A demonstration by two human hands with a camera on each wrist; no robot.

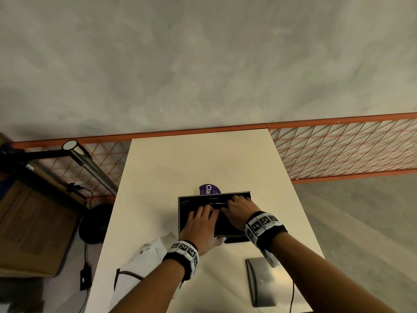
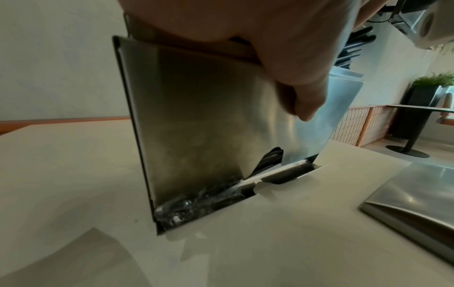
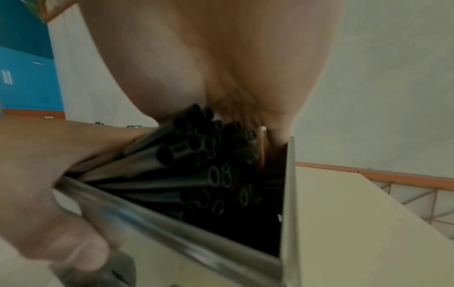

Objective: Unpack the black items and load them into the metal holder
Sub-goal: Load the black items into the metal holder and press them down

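Steel sheet, brushed and a little reflective, forms the metal holder (image 2: 196,126), a rectangular box that is open at the top and stands on the smooth cream table (image 1: 169,168). Inside it I see the black straws (image 3: 196,147), thin glossy tubes with round open ends, packed close together and leaning toward one side. At the bottom slot of the holder, in the left wrist view, some crinkled clear plastic wrap (image 2: 196,202) and one white stick show through.

My left hand (image 1: 199,224) lies over the near rim of the holder, fingers bent down into the opening among the straws and thumb against the outer front wall; it grasps the holder's edge. My right hand (image 1: 237,210) reaches into the far part of the opening with curled fingers on the straw tips, but whether it pinches any straw I cannot tell, because the palm hides the fingertips.

Behind the holder a purple package (image 1: 209,189) is half hidden. A white paper bag (image 1: 146,256) lies near my left wrist, and a flat steel lid (image 1: 264,281) lies near the table's front edge, partly covered by my right forearm.
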